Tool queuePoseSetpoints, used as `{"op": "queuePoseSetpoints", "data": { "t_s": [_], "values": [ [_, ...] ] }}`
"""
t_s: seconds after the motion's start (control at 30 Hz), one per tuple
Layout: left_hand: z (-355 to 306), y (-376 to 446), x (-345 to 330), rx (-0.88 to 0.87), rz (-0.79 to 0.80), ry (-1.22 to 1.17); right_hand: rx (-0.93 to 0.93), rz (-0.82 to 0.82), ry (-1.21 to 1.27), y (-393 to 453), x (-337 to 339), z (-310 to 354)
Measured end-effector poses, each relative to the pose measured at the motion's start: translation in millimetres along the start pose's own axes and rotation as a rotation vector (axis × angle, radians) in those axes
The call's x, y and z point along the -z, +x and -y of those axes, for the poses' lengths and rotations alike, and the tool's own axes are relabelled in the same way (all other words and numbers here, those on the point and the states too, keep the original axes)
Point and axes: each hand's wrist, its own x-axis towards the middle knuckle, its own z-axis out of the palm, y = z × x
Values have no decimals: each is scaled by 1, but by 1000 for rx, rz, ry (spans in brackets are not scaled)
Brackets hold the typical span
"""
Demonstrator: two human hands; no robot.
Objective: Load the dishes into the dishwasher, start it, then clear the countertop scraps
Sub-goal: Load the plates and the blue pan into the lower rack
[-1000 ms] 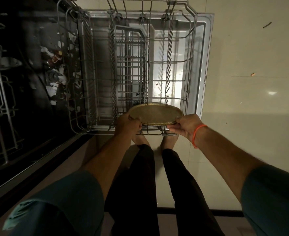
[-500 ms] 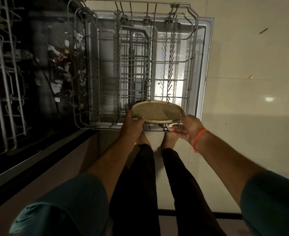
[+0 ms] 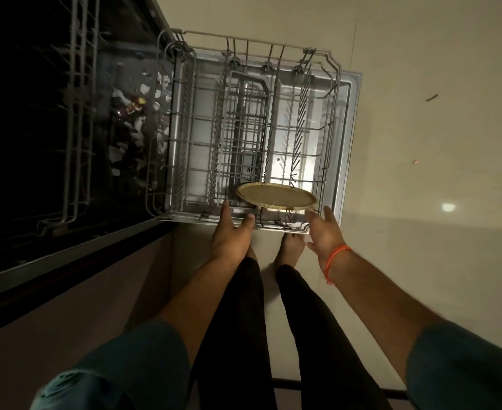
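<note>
Plate (image 3: pixel 276 196) rests at rack's (image 3: pixel 337 137) near edge, hands (image 3: pixel 232 238) apart.

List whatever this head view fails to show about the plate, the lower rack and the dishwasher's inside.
- Plate: whether it sits between tines or merely rests on the lower rack is unclear; its underside is hidden by its own face.
- Dishwasher tub: too dark; the pale bits there cannot be identified.
- Upper rack: cut off by the top edge.
- Specks on the floor: too small to name.
</note>
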Motion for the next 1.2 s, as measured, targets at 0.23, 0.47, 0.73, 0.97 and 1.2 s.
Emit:
{"op": "queuePoseSetpoints", "data": {
  "t_s": [0.23,0.47,0.73,0.97,1.2],
  "values": [
    [-11,-71,8,-41,-8,-75,48,31,27,-71,0,24],
    [-12,-152,13,-142,-25,-317,119,199,15,-135,17,47],
    [-13,-272,29,-265,-152,-707,240,447,12,-235,36,78],
    [12,-369,76,-447,-342,-1002,361,720,-161,-340,8,72],
    [79,-434,134,-557,-640,-1185,428,977,-331,-434,-48,30]
  ]
}}
